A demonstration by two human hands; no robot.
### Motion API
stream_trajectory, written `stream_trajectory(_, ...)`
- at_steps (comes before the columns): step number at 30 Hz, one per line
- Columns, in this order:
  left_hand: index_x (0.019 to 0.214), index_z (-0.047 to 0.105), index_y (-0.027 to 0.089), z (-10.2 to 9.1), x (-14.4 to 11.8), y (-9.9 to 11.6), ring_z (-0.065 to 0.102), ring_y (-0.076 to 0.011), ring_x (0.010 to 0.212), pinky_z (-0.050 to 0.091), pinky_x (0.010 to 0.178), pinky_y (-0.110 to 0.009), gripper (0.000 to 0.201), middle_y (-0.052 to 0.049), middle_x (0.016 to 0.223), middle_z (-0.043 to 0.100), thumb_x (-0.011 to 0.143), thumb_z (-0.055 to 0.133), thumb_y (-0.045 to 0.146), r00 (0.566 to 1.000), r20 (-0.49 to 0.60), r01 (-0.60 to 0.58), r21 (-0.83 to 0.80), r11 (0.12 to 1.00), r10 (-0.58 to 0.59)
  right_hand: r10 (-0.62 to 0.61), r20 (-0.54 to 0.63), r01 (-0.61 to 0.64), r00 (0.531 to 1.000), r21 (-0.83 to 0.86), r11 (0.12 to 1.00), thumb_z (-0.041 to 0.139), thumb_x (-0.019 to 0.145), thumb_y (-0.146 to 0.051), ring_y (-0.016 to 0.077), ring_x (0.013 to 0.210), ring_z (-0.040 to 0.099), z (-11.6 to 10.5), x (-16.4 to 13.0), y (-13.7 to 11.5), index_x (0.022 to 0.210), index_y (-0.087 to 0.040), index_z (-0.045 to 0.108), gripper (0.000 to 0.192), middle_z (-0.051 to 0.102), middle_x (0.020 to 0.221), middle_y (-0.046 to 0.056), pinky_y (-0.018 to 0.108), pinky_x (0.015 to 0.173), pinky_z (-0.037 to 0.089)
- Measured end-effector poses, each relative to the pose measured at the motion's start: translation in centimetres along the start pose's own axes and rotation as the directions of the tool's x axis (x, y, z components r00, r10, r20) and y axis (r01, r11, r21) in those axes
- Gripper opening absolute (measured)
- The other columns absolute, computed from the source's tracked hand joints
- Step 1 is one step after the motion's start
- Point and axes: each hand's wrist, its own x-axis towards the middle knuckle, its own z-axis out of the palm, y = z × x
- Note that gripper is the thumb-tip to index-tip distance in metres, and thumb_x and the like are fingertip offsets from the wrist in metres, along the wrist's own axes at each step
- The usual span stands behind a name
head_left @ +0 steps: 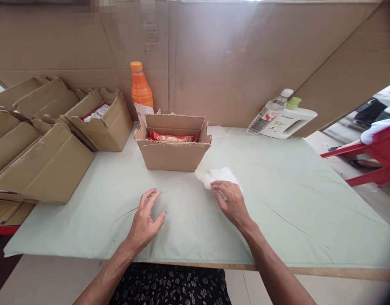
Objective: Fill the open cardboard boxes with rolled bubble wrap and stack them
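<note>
Right hand [231, 202] presses flat on the white cloth [218, 176], which juts toward the table's [309, 203] far edge, while the left hand [146, 218] rests beside it, fingers spread and empty.

Orange bottle [141, 91], clear bottle [270, 111], white jug [288, 123] by the cardboard wall; flattened cartons [39, 161] left.

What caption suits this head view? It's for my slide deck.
Right hand rests on a white tissue before an open cardboard box; left hand hovers empty.
</note>
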Motion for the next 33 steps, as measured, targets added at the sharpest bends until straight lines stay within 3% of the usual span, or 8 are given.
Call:
stream_trajectory(5,0.158,0.031,0.026,-0.2,-0.8,0.6,0.034,-0.0353,0.153,0.039,0.12,-0.057,0.086,-0.017,0.166,0.032,0.082,0.071,0.024,0.963,0.206,-0.191,0.059,0.98,0.176,-0.292,0.137,0.227,0.947,0.358,0.906,0.053,0.1,-0.023,0.0228,0.107,0.071,-2.6,-4.9,-7.2,0.102,-0.027,0.072,0.02,0.078,0.111,0.005,0.042,0.093,0.051)
stream_trajectory(8,0.133,0.06,0.022,0.2,-1.5,0.8,0.038,-0.0356,0.151,0.041,0.118,-0.057,0.051,-0.016,0.158,0.046,0.083,0.069,0.017,0.912,0.284,-0.316,0.032,0.948,0.294,-0.361,0.228,0.218,0.904,0.48,0.85,0.058,0.1,-0.034,0.0237,0.109,0.071,-3.0,-6.4,-9.1,0.11,-0.027,0.073,0.02,0.077,0.114,0.006,0.042,0.095,0.053)
stream_trajectory(11,0.094,0.068,0.022,0.5,-2.5,1.2,0.055,-0.0312,0.136,0.048,0.109,-0.052,0.017,-0.011,0.133,0.067,0.086,0.061,0.009,0.893,0.264,-0.379,0.006,0.926,0.364,-0.254,0.207,0.147,0.945,0.426,0.893,0.051,0.103,-0.036,0.0237,0.109,0.071,-2.4,-7.0,-8.8,0.115,-0.024,0.072,0.027,0.077,0.114,0.008,0.042,0.095,0.053)
stream_trajectory(17,0.085,0.06,0.021,0.3,-4.2,2.2,0.067,-0.0255,0.112,0.05,0.1,-0.046,0.02,-0.005,0.102,0.076,0.077,0.059,0.002,0.855,0.279,-0.426,-0.104,0.899,0.438,-0.236,0.207,0.249,0.949,-0.037,0.968,0.068,0.089,-0.034,0.0343,0.119,0.064,0.6,-7.2,-8.5,0.116,-0.017,0.071,0.032,0.068,0.134,0.017,0.047,0.093,0.049)
stream_trajectory(20,0.083,0.058,0.021,0.0,-4.7,2.6,0.069,-0.0235,0.102,0.05,0.098,-0.044,0.023,-0.002,0.087,0.074,0.073,0.057,0.001,0.851,0.292,-0.42,-0.12,0.9,0.436,-0.146,0.102,0.151,0.984,-0.043,0.988,0.059,0.09,-0.021,0.0273,0.107,0.069,1.2,-6.4,-6.3,0.101,-0.021,0.073,0.018,0.077,0.117,0.009,0.043,0.093,0.047)
stream_trajectory(23,0.084,0.058,0.02,-0.6,-5.3,3.2,0.068,-0.0205,0.091,0.051,0.091,-0.04,0.023,-0.001,0.081,0.07,0.074,0.054,0.0,0.857,0.297,-0.407,-0.108,0.907,0.42,0.027,-0.037,-0.029,0.999,-0.056,0.998,0.05,0.094,-0.023,0.0281,0.097,0.07,0.6,-4.9,-2.3,0.098,-0.02,0.072,0.023,0.079,0.102,0.011,0.045,0.089,0.047)
stream_trajectory(26,0.084,0.058,0.02,-1.2,-5.9,4.2,0.062,-0.0168,0.077,0.05,0.079,-0.034,0.021,-0.001,0.078,0.066,0.078,0.053,0.001,0.859,0.322,-0.396,-0.077,0.915,0.399,0.11,-0.116,-0.119,0.987,-0.071,0.99,0.049,0.096,-0.031,0.0317,0.102,0.069,-0.3,-3.9,0.4,0.108,-0.018,0.071,0.028,0.077,0.11,0.014,0.048,0.088,0.048)
stream_trajectory(33,0.084,0.06,0.02,-0.4,-5.8,5.5,0.06,-0.0158,0.073,0.045,0.073,-0.03,0.014,0.0,0.076,0.067,0.086,0.057,0.006,0.831,0.449,-0.36,-0.017,0.933,0.329,-0.082,-0.091,0.091,0.992,0.092,0.992,0.055,0.097,-0.035,0.0315,0.127,0.061,-0.3,-4.0,-1.8,0.123,-0.024,0.067,0.03,0.065,0.139,0.013,0.049,0.099,0.05)
